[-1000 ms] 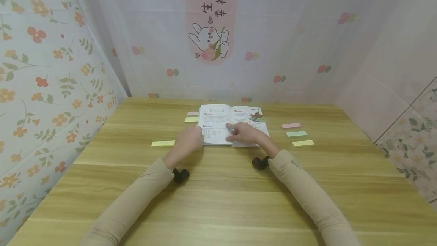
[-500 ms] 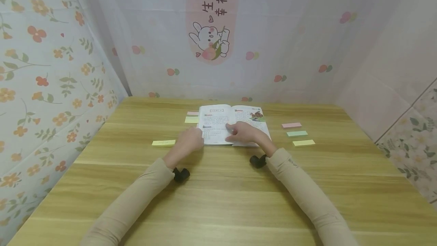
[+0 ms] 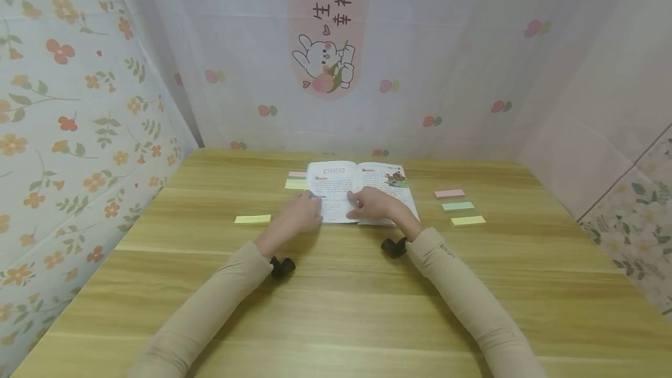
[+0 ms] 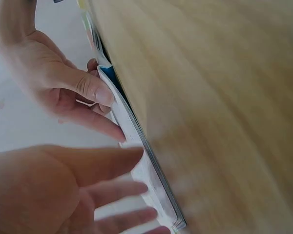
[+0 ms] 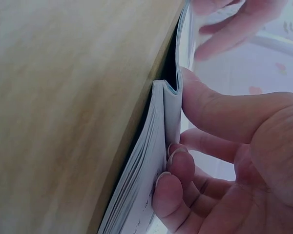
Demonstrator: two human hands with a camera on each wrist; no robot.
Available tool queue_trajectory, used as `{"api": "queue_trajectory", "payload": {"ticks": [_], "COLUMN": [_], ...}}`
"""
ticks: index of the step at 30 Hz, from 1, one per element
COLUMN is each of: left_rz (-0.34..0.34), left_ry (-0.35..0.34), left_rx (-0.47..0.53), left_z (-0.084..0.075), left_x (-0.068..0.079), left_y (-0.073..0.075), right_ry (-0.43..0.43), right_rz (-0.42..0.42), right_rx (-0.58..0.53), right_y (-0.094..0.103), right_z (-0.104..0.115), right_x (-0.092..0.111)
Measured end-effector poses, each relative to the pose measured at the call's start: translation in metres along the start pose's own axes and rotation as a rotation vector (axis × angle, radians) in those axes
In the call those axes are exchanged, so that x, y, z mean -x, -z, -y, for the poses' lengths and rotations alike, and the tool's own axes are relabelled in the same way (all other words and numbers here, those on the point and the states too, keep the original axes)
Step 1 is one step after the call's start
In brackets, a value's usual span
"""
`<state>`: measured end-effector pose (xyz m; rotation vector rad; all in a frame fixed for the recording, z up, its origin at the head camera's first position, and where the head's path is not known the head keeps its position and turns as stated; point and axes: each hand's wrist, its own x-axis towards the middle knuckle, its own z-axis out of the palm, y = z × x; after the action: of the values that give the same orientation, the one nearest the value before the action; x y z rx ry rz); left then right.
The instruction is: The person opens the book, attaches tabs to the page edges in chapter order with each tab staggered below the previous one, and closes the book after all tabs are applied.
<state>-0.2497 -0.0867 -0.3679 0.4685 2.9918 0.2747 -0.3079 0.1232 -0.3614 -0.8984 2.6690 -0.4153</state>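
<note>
An open book [image 3: 336, 177] with printed text lies near the back of the table, a coloured picture on its right page. My left hand [image 3: 299, 214] is over the left page's lower outer corner; in the left wrist view its thumb and fingers stretch out flat along the page edge. My right hand [image 3: 374, 203] rests by the middle fold. In the right wrist view its thumb [image 5: 205, 100] presses on the left page close to the gutter, while bent fingertips [image 5: 168, 195] rest on the right page. The palm hides part of that page.
Pink, green and yellow paper strips [image 3: 297, 181] show at the book's left edge. A yellow strip [image 3: 253, 219] lies left of my left hand. To the right are separate pink [image 3: 449, 193], green [image 3: 458, 206] and yellow strips [image 3: 468, 221]. A printed curtain [image 3: 231, 45] hangs behind the wooden table [image 3: 336, 314].
My left hand has moved slightly right and further over the left page, its fingers now spread on it. My right hand stays at the fold, with its wrist shifted slightly left.
</note>
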Motion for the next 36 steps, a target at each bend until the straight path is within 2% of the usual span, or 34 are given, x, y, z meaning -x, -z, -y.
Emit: {"api": "queue_trajectory", "payload": {"ticks": [3, 6, 13, 22, 25, 32, 36], "left_rz": [0.043, 0.081, 0.109, 0.115, 0.116, 0.120, 0.126], "left_ry": [-0.051, -0.049, -0.061, -0.087, -0.087, -0.077, -0.074], "left_rx": [-0.009, 0.001, -0.012, -0.024, -0.019, -0.027, -0.033], "left_z": [0.001, 0.003, 0.005, 0.007, 0.007, 0.007, 0.007], "left_x": [-0.002, -0.003, -0.005, -0.008, -0.008, -0.008, -0.008], "left_y": [-0.001, -0.001, -0.001, -0.003, -0.003, -0.003, -0.003], "right_ry": [-0.008, -0.017, -0.040, -0.023, -0.024, -0.060, -0.115], "right_rz": [0.003, 0.004, 0.010, -0.028, -0.054, -0.083, -0.069], "right_rx": [0.011, 0.011, -0.012, -0.066, -0.048, 0.013, -0.015], "right_y": [0.001, 0.002, 0.004, 0.009, 0.011, 0.016, 0.017], "right_z": [0.002, 0.002, -0.004, -0.014, -0.018, -0.023, -0.023], "right_x": [0.000, -0.001, -0.001, -0.008, -0.014, -0.033, -0.043]}}
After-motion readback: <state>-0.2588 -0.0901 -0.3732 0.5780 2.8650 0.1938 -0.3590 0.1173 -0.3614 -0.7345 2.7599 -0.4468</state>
